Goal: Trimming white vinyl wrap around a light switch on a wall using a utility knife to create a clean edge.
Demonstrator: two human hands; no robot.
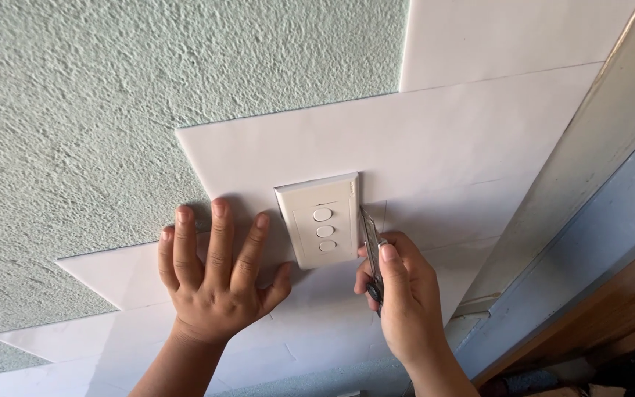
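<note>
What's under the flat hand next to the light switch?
The left hand presses flat on a white sheet covering the wall. Whatever lies behind that sheet is hidden.

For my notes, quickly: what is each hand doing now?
Left hand: open, flat on the white sheet.
Right hand: closed, holding a utility knife.

Hands: we count two, left hand (213,276) and right hand (400,294)
Switch plate (323,218): one
Round buttons (323,215): three
Knife (371,246): one

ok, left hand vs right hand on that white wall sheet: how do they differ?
The left hand lies flat and empty, fingers spread, left of the white three-button switch plate. The right hand is curled around a slim utility knife, blade at the plate's right edge. Both rest on the white wall sheet.
</note>
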